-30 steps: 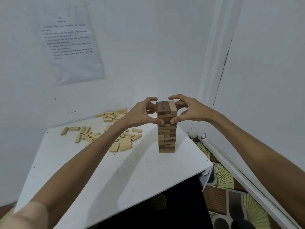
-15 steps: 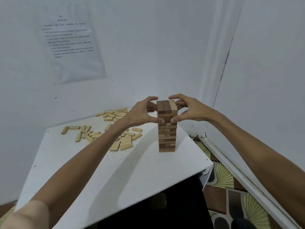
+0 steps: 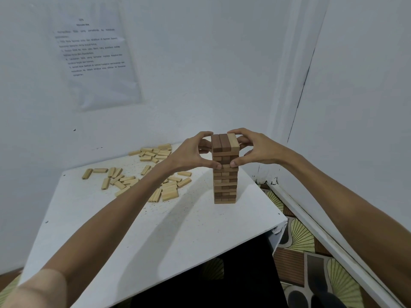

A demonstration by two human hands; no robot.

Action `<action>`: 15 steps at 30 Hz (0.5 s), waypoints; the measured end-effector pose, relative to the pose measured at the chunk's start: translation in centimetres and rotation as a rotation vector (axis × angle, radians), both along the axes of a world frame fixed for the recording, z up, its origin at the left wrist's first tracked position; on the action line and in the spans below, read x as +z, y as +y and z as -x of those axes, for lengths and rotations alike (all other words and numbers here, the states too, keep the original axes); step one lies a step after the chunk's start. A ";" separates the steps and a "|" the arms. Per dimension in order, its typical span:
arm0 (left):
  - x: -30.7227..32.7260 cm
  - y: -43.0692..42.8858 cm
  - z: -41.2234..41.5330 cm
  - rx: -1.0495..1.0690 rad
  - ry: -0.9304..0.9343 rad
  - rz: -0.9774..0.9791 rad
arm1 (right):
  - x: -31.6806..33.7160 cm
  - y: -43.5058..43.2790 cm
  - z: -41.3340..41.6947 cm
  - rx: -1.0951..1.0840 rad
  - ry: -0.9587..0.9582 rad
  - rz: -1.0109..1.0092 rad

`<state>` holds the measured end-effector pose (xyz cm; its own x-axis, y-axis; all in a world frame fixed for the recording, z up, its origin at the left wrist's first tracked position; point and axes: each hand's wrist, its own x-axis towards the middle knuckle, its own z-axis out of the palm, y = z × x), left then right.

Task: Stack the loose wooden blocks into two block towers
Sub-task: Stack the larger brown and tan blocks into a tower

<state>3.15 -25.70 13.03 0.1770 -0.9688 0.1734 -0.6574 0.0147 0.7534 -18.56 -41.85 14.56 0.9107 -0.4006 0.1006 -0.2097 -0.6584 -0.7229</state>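
- Behind the tower (image 3: 225,181), the fingertips of the left hand (image 3: 189,155) and right hand (image 3: 259,150) were hidden, so their contact with its far face could not be told.
- Left of the tower, the left forearm (image 3: 124,210) covered part of the loose blocks (image 3: 121,182).
- Above and left of the tower, the wall sheet (image 3: 95,61) carried print too blurred to read.
- Below and right of the tower, dark shapes (image 3: 297,297) were cut off by the bottom edge.
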 end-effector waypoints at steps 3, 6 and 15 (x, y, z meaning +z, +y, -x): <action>0.0 0.1 0.0 0.011 0.029 0.001 | 0.0 0.1 0.0 -0.002 0.005 0.000; 0.1 0.1 0.0 0.027 0.048 0.008 | 0.1 0.3 0.0 -0.012 0.001 -0.010; 0.5 0.4 0.3 0.036 -0.006 -0.003 | 0.3 0.5 0.0 -0.022 0.019 -0.004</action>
<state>2.81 -25.33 13.55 0.2107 -0.9623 0.1721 -0.6618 -0.0108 0.7496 -18.53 -41.32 14.83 0.9034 -0.4209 0.0820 -0.2378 -0.6507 -0.7212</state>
